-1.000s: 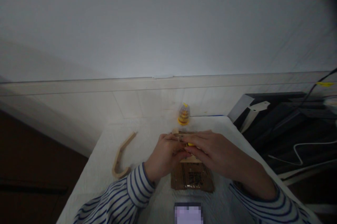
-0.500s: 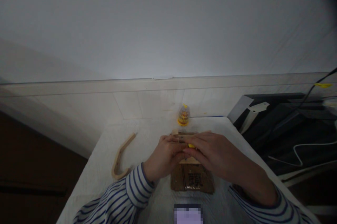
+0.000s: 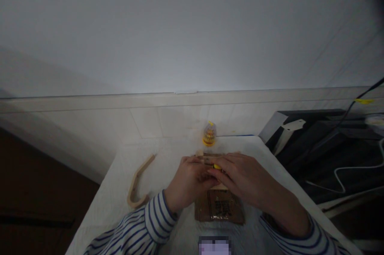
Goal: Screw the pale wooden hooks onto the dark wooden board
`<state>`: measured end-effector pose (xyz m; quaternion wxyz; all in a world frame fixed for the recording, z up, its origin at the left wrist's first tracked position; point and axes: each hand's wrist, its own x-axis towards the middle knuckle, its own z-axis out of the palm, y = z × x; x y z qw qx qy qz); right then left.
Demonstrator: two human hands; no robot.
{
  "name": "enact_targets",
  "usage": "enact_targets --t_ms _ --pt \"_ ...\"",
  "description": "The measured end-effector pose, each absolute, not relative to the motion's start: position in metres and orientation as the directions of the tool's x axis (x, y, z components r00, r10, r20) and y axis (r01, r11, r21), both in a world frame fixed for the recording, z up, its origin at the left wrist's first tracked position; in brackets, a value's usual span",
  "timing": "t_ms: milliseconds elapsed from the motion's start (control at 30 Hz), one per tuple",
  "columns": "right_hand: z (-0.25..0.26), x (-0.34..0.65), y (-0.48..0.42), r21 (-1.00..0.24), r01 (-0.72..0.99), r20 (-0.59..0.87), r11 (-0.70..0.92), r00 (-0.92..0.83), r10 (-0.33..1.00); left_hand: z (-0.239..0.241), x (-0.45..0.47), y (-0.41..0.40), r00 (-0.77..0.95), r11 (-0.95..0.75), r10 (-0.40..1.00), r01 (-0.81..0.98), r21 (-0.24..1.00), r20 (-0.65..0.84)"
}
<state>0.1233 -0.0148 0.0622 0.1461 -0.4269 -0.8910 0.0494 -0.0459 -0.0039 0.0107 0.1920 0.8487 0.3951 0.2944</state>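
At the middle of the table my left hand (image 3: 189, 181) is closed on a pale wooden piece (image 3: 207, 160), fingers over its far side and thumb near. My right hand (image 3: 244, 177) meets it from the right, its thumb and fingers pinched round a small yellow screwdriver handle (image 3: 217, 166); the tip is hidden by the hands. More of the wood (image 3: 222, 186) shows below the fingers. Under the hands lies a brown cardboard packet (image 3: 220, 207) with dark printing and shiny tape.
A hook-shaped wooden piece (image 3: 136, 181) lies on the white-covered table (image 3: 111, 207) at left. Behind my hands stands a clear conical case with a yellow base (image 3: 209, 135). A phone-like object (image 3: 215, 246) is at the near edge. Dark panels and a white cable (image 3: 337, 175) are at right.
The view has tilted slightly, so everything sits a little lower. My left thumb has shifted slightly right along the wood. Both hands keep their grip.
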Motion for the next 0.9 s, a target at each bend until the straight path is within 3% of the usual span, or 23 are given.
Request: enact_targets --t_ms 300,433,533,633,733,900 --pt "0.061 0.139 -0.008 -0.356 0.642 0.203 0.679 -0.656 0.727 0.008 -0.045 -0.002 0.509 -0.621 0.779 0.543 0.566 0.367" --pt "0.059 0.138 -0.002 -0.572 0.501 0.266 0.649 -0.636 0.725 0.008 -0.045 -0.001 0.521 -0.633 0.768 0.526 0.568 0.372" --pt "0.051 0.129 0.004 -0.792 0.334 0.321 0.510 -0.484 0.814 0.007 -0.046 0.000 0.544 -0.659 0.744 0.503 0.559 0.388" --pt "0.043 0.118 0.008 -0.917 0.079 0.347 0.391 -0.329 0.878 0.005 -0.046 0.001 0.535 -0.659 0.747 0.520 0.543 0.395" --pt "0.038 0.111 0.009 -0.948 -0.068 0.317 0.311 -0.293 0.902 0.005 -0.047 0.000 0.520 -0.640 0.764 0.538 0.548 0.383" --pt "0.030 0.102 0.007 -0.962 -0.122 0.271 0.243 -0.342 0.900 0.007 -0.047 -0.001 0.539 -0.659 0.746 0.519 0.544 0.390"
